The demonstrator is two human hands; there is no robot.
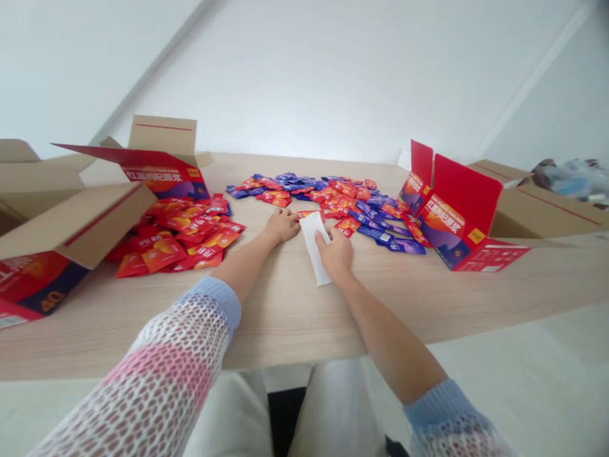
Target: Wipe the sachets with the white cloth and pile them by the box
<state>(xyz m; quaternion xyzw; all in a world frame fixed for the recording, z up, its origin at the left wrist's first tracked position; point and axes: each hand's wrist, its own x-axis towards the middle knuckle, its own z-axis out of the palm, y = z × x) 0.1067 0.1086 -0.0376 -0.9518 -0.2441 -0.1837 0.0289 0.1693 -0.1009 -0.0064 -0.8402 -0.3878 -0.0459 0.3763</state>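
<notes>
A narrow white folded cloth or tissue (314,249) lies slantwise near the middle of the table. My right hand (337,254) grips its right edge, the thumb on top and the other fingers partly hidden. Just left of the strip, my left hand (282,225) rests on the tabletop, fingers a little apart and holding nothing I can see. Its fingertips reach the edge of a red sachet (308,214), which is partly covered by the white strip. Beyond both hands spreads a mixed pile of red sachets (339,202) and purple sachets (380,219).
On the left, a heap of red sachets (183,231) spills beside an open red carton (164,178) and a nearer carton (52,273). At right stands another open red carton (450,222). Clear plastic bags (573,181) sit farther right. The table (295,324) ends before my lap.
</notes>
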